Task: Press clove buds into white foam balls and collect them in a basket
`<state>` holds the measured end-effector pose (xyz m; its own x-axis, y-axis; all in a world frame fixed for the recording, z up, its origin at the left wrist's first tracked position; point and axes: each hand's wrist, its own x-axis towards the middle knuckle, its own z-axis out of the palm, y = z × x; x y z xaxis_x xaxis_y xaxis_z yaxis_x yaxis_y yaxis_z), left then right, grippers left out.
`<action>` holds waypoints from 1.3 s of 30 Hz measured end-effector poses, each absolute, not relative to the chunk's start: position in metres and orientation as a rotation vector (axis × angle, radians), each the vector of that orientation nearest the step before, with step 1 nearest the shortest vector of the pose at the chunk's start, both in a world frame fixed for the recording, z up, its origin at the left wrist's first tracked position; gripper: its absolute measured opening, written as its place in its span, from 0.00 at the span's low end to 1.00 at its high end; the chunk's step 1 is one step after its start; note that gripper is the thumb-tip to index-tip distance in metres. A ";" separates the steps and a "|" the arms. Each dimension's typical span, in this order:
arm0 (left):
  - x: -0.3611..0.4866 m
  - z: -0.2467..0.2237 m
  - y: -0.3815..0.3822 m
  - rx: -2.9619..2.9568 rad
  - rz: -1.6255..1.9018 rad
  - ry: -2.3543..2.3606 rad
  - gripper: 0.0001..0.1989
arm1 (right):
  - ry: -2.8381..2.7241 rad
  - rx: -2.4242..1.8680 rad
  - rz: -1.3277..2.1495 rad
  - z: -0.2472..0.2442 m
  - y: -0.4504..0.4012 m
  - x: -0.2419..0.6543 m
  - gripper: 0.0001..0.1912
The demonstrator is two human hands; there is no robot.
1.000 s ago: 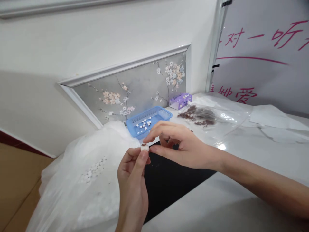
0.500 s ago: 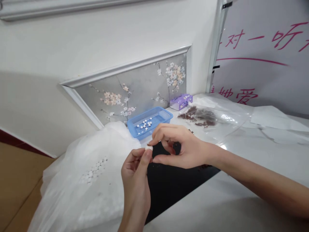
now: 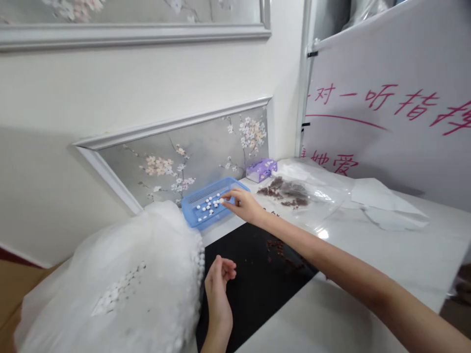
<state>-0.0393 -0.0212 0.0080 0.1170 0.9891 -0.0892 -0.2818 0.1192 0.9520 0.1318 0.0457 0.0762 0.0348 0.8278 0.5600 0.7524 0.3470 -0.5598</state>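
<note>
My right hand [image 3: 243, 206] reaches out to the blue plastic basket [image 3: 190, 214], its thumb and fingertips closed on a small white ball [image 3: 221, 200] at the basket's right part. Several similar white balls lie on the basket floor, a few showing dark spots. Lower down, my left hand [image 3: 220, 291] hovers at the left side of a black mat [image 3: 253, 299]. Its fingers are loosely curled and apart from the thumb, with nothing visible in them. Small reddish-brown pieces [image 3: 281, 249] are scattered on the mat, partly behind my right forearm.
A big clear bag of white balls [image 3: 121, 274] bulges at the left against the mat. Behind the mat, a clear plastic bag [image 3: 320, 193] lies beside brown pieces. A purple tissue box [image 3: 262, 170] stands by the wall, and white paper [image 3: 386, 203] lies at right.
My hands have parted. The right one has carried the white ball forward to the basket, while the left has let go of it and dropped lower over the mat. The view has shifted.
</note>
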 end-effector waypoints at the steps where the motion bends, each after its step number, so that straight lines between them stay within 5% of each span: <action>1: -0.040 0.005 -0.020 0.985 1.177 0.974 0.17 | -1.745 -1.443 0.100 0.075 0.056 0.133 0.09; 17: -0.042 -0.006 -0.012 1.162 1.054 1.079 0.18 | -1.359 -2.298 0.221 0.035 0.130 0.263 0.16; 26: -0.041 -0.003 -0.013 1.176 1.084 1.035 0.15 | -1.386 -1.904 0.035 0.066 0.057 0.223 0.13; 31: -0.038 0.000 -0.015 1.170 0.963 0.944 0.24 | -1.735 -1.256 0.256 0.049 -0.047 0.136 0.08; 39: -0.038 0.003 -0.021 1.238 0.803 0.859 0.14 | -1.709 -1.201 0.371 0.024 -0.085 0.104 0.10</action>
